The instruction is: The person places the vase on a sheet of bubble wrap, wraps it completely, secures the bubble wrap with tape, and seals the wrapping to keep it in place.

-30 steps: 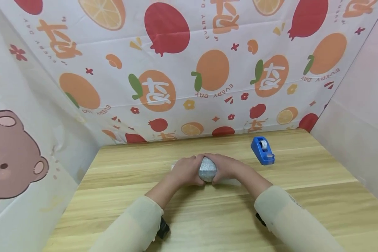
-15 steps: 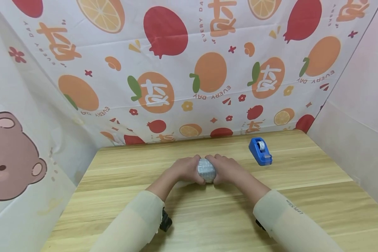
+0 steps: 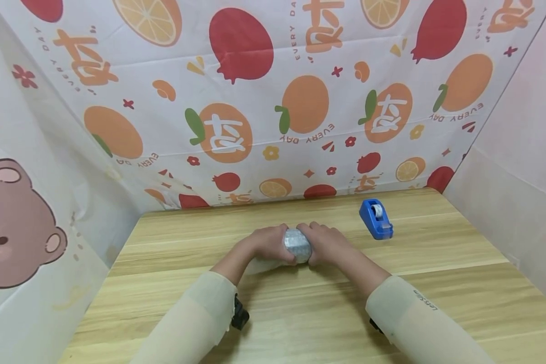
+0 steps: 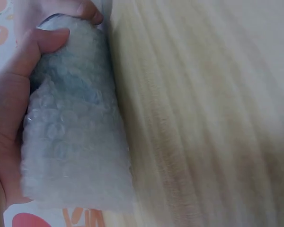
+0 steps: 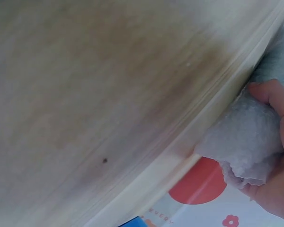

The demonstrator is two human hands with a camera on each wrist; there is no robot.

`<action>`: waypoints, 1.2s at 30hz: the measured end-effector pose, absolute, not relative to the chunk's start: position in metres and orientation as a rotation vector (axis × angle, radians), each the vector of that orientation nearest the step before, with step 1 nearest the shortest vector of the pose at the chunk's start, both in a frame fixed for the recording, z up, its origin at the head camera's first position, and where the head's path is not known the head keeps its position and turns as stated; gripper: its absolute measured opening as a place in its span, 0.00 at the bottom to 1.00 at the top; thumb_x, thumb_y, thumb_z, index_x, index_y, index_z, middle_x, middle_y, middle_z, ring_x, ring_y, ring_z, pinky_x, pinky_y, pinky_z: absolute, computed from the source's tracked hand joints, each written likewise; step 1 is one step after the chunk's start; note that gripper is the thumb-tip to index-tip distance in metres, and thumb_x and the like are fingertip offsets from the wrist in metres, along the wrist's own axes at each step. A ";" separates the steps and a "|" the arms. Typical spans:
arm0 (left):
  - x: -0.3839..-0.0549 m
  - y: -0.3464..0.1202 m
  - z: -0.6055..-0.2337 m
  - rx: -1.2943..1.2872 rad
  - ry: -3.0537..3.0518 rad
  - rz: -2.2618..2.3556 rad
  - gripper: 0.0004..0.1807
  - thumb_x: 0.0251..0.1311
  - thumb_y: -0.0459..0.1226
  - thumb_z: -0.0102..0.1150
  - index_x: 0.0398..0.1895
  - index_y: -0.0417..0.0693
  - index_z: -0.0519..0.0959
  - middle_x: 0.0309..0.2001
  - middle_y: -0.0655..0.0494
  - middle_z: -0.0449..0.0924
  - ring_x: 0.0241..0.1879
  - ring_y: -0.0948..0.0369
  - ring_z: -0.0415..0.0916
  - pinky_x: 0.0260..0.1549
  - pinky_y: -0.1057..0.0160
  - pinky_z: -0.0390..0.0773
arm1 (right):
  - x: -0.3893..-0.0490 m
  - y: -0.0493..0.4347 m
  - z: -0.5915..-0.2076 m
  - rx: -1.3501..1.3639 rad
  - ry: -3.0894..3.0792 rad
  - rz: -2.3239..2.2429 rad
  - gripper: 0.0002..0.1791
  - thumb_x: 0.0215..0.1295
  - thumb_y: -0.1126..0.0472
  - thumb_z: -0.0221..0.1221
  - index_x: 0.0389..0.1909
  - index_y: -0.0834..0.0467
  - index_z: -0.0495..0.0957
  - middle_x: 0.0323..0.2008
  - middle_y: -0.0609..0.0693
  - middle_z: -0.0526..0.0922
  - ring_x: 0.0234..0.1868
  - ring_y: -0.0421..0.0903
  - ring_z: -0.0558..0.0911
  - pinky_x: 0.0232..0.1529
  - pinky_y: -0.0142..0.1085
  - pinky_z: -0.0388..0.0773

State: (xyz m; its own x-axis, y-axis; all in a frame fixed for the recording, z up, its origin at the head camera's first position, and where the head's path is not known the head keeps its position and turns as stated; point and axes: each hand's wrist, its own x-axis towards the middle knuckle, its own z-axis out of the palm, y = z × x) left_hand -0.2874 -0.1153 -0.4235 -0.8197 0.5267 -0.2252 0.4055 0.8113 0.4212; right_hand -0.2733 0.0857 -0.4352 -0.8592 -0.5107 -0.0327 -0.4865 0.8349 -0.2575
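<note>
A cylinder-like bundle rolled in clear bubble wrap [image 3: 298, 245] lies crosswise on the wooden table, with a silvery-looking middle in the head view. My left hand [image 3: 270, 242] grips its left part, and my right hand [image 3: 325, 242] grips its right part. In the left wrist view, the left thumb presses over the bubble wrap [image 4: 78, 151], whose loose end reaches past the left palm. The right wrist view shows the right hand [image 5: 277, 187] curled round the other end of the wrap [image 5: 246, 135], where the edge is ragged. What is inside cannot be made out.
A blue tape dispenser [image 3: 376, 220] with a roll of tape stands at the back right of the wooden table [image 3: 296, 323]. Fruit-print cloth [image 3: 264, 111] hangs behind the table. A bear-print cloth [image 3: 15, 222] hangs at the left.
My hands have drawn slightly apart at the fingertips while keeping hold of the bubble-wrapped bundle. Pale wrap now shows below the left wrist. The tape dispenser stays in place.
</note>
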 end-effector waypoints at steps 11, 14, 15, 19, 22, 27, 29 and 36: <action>-0.295 -0.121 -0.421 0.659 2.435 0.703 0.35 0.42 0.54 0.67 0.50 0.44 0.68 0.42 0.52 0.76 0.40 0.57 0.75 0.39 0.61 0.75 | -0.274 0.084 -0.440 -0.827 2.932 -0.360 0.45 0.45 0.55 0.77 0.65 0.46 0.65 0.53 0.52 0.76 0.47 0.49 0.76 0.50 0.48 0.78; -0.295 -0.123 -0.419 0.610 2.416 0.713 0.36 0.43 0.55 0.66 0.51 0.44 0.68 0.43 0.52 0.75 0.41 0.56 0.75 0.39 0.60 0.75 | -0.275 0.083 -0.440 -0.821 2.938 -0.355 0.44 0.46 0.56 0.76 0.65 0.46 0.66 0.52 0.51 0.75 0.47 0.48 0.76 0.50 0.48 0.78; -0.295 -0.123 -0.418 0.598 2.412 0.715 0.36 0.43 0.55 0.65 0.52 0.45 0.68 0.43 0.52 0.75 0.42 0.56 0.74 0.39 0.60 0.75 | -0.276 0.083 -0.440 -0.823 2.938 -0.353 0.43 0.46 0.56 0.76 0.64 0.46 0.66 0.52 0.51 0.75 0.46 0.48 0.76 0.50 0.48 0.78; -0.296 -0.124 -0.417 0.576 2.399 0.728 0.36 0.43 0.57 0.65 0.52 0.46 0.68 0.44 0.52 0.75 0.43 0.56 0.74 0.40 0.60 0.75 | -0.277 0.083 -0.438 -0.840 2.939 -0.345 0.42 0.46 0.57 0.76 0.63 0.47 0.66 0.52 0.52 0.76 0.46 0.48 0.76 0.50 0.48 0.78; -0.297 -0.124 -0.417 0.591 2.404 0.734 0.36 0.44 0.57 0.64 0.52 0.46 0.68 0.44 0.52 0.75 0.43 0.56 0.74 0.40 0.61 0.74 | -0.279 0.084 -0.436 -0.842 2.933 -0.359 0.42 0.46 0.58 0.76 0.63 0.47 0.67 0.52 0.51 0.76 0.46 0.48 0.76 0.50 0.48 0.78; -0.297 -0.123 -0.419 0.593 2.418 0.786 0.36 0.44 0.57 0.65 0.51 0.46 0.68 0.44 0.52 0.75 0.42 0.57 0.74 0.39 0.61 0.75 | -0.284 0.085 -0.434 -0.849 2.916 -0.378 0.42 0.42 0.58 0.77 0.60 0.48 0.68 0.50 0.50 0.77 0.45 0.47 0.76 0.50 0.47 0.78; -0.296 -0.123 -0.421 0.587 2.432 0.805 0.37 0.45 0.58 0.66 0.52 0.45 0.69 0.44 0.52 0.75 0.42 0.57 0.75 0.39 0.60 0.75 | -0.286 0.086 -0.435 -0.860 2.911 -0.359 0.42 0.41 0.58 0.78 0.60 0.48 0.69 0.50 0.50 0.77 0.45 0.47 0.77 0.49 0.46 0.78; -0.287 -0.121 -0.431 0.616 2.685 0.607 0.46 0.45 0.70 0.61 0.61 0.52 0.67 0.43 0.59 0.78 0.38 0.61 0.75 0.38 0.58 0.75 | -0.293 0.086 -0.442 -0.846 2.892 -0.324 0.42 0.41 0.57 0.78 0.59 0.47 0.68 0.48 0.48 0.78 0.43 0.45 0.77 0.45 0.45 0.78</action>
